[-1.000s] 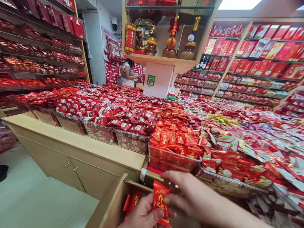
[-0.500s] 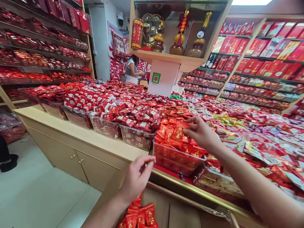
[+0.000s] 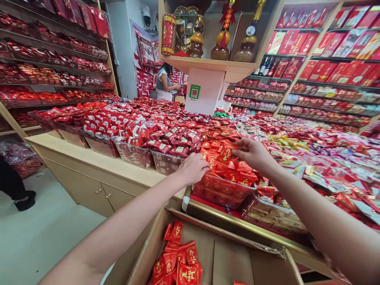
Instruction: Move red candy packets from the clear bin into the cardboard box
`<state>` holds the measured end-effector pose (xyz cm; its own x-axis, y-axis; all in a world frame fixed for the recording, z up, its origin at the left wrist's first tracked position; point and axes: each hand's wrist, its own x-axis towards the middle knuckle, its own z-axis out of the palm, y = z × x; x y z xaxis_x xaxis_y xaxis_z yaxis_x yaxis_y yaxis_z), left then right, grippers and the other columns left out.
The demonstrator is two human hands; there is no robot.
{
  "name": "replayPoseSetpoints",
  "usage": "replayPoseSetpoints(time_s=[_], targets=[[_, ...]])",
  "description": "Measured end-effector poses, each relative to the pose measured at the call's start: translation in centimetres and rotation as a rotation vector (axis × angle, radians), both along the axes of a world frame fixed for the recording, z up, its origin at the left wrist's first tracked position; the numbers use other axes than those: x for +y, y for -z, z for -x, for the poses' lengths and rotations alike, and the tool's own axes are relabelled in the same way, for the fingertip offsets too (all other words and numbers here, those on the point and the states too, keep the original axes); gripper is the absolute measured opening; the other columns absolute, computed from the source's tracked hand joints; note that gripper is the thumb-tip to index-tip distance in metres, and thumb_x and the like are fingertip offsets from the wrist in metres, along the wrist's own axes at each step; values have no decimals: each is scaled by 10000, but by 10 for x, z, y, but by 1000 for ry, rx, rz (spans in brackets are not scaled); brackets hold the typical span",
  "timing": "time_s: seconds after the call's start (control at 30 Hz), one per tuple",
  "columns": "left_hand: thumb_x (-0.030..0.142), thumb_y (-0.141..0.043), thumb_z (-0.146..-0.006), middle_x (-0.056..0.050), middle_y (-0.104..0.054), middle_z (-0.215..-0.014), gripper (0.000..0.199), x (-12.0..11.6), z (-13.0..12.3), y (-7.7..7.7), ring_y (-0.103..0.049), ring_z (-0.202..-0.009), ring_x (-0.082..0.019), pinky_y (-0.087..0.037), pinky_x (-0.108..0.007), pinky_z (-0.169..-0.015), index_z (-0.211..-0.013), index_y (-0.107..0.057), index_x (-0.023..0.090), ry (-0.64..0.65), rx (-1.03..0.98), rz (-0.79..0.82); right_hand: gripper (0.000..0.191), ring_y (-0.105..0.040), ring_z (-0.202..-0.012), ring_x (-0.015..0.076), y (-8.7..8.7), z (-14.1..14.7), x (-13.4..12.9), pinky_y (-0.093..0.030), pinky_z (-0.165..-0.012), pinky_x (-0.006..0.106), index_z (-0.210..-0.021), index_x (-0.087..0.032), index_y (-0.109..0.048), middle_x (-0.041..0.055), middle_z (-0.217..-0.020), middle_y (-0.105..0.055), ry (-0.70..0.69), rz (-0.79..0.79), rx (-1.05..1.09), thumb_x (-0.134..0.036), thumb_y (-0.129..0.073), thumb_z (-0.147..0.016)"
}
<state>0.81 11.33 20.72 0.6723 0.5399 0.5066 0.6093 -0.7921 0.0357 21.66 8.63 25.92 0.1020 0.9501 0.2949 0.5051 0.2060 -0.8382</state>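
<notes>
My right hand pinches a red candy packet with gold lettering, just above the heap in a clear plastic bin. At the bin's left corner is my left hand, its fingers closed among the red packets there; what they grip, if anything, is hidden. Below both arms stands an open cardboard box. Several matching red candy packets lie loose in its left part.
A row of clear bins with wrapped sweets lines the counter on the left. Beside my right forearm is another bin. A display cabinet stands over the middle. Behind it is a person; someone's leg shows at left.
My left hand has moved up and forward from above the cardboard box to the bin's left corner, and its fingers have closed. My right hand still pinches the packet, shifted slightly.
</notes>
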Motion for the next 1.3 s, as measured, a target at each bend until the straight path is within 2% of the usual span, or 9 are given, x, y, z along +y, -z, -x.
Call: replayPoseSetpoints(time_s=[0.23,0.43,0.7,0.93,1.2,1.3], targets=[[336,-420,-801,-56,-567,-734,286,-3,-15,-9,-506,-745,-179,-388,-288,-683,-732,-663,203,-5,146,55,125,-622,-568,132,1,-4,-9,-522,-495,217,-759,-156,-482,-6,-581,-594,9,42,109,-119,-591,-709],[306,-374,-798,-63,-623,-756,297,-9,-24,-14,-556,-767,-193,-411,-284,-677,-786,-659,225,-25,207,105,115,-626,-582,128,1,-5,-14,-524,-508,202,-717,-152,-483,9,-594,-605,-4,40,89,-149,-598,-713],[357,-479,-701,-37,-683,-759,241,-4,-37,-31,-611,-715,-209,-420,-258,-544,-835,-663,275,-138,317,228,86,-623,-547,127,3,2,-20,-521,-507,209,-714,-159,-487,20,-612,-619,52,60,11,-134,-569,-725],[351,-570,-612,3,-683,-768,204,4,-47,-42,-600,-735,-193,-395,-243,-566,-780,-677,304,-55,419,229,123,-630,-565,145,7,-7,-23,-541,-547,251,-705,-161,-474,10,-602,-602,23,14,95,-116,-588,-705],[357,-529,-636,12,-676,-715,212,11,-49,-36,-576,-664,-164,-341,-232,-514,-767,-686,302,12,396,212,126,-626,-556,139,6,-6,-25,-545,-554,258,-692,-156,-468,9,-597,-589,39,15,120,-108,-583,-708],[389,-564,-618,15,-674,-722,218,10,-44,-39,-574,-668,-167,-344,-235,-525,-780,-681,302,9,349,218,111,-634,-593,148,5,-6,-28,-544,-566,259,-686,-154,-472,19,-609,-598,35,10,114,-94,-560,-719]])
